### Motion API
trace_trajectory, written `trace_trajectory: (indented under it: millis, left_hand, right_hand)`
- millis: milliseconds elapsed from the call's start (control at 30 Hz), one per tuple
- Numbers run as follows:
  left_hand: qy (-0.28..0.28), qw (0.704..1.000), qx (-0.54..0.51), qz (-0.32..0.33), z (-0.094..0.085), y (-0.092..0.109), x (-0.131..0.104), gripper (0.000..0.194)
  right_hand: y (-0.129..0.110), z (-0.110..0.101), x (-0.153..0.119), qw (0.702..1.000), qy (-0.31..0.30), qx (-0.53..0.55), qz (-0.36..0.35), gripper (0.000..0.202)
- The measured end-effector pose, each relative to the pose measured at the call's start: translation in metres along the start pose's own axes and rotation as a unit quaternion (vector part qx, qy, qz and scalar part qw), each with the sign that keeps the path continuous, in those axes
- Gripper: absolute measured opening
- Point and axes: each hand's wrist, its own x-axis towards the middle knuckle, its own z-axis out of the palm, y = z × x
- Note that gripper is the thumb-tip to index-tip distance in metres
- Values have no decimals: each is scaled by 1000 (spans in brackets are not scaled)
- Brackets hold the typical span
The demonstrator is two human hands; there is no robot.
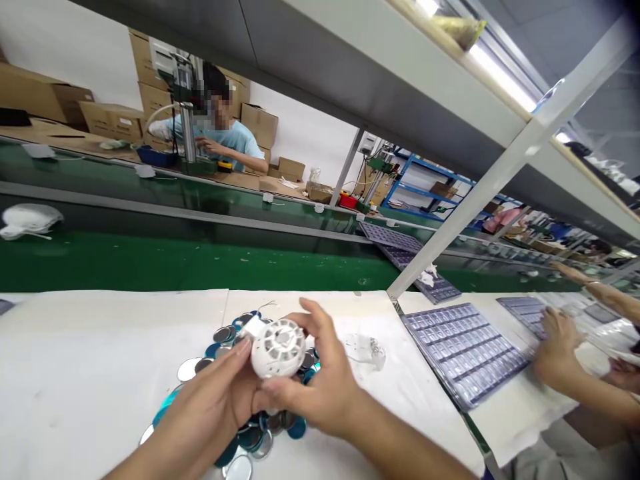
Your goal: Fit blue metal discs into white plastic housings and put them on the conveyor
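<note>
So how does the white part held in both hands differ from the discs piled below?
The white part is thick and rounded with slotted openings; the discs look thin and flat. The white part is mostly dull white, the discs shiny silver and blue. Both have round outlines.

The scene is bright and evenly lit, with a long white tube light glowing at upper right, its core washed out to plain white. The white paper-covered surface looks pale and nearly flat in tone, with only soft shadows. Small glints show on the round mirror-like discs and the clear plastic tray with square pockets. The grey underside of the overhead shelf is darker. Wide-angle distortion stretches the edges, the upper right corner falls to black, and the far right looks soft and smeared.
</note>
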Motion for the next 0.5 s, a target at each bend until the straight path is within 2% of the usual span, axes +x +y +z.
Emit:
trace_trajectory:
  millis: [67,167,233,300,400,500]
  left_hand:
    - [5,1000,-15,-6,-1,0,1,32]
    - [19,1000,4,-5,-10,5,5,38]
    - [27,1000,-2,-2,-13,8,6,39]
    - [28,1000,-10,-7,-14,8,6,41]
    - [22,1000,4,-11,-14,5,5,44]
    - [20,999,33,2,-14,3,4,44]
  right_hand:
    - [6,-1,3,997,-32,-75,7,86]
    - [17,-37,8,960,-88,-263,31,39]
    - [23,-62,9,927,-133,-347,44,35]
    - [29,-75,8,911,-182,-367,44,33]
    - [41,-76,6,895,-225,-383,38,29]
    - [49,-72,10,898,-217,-381,32,24]
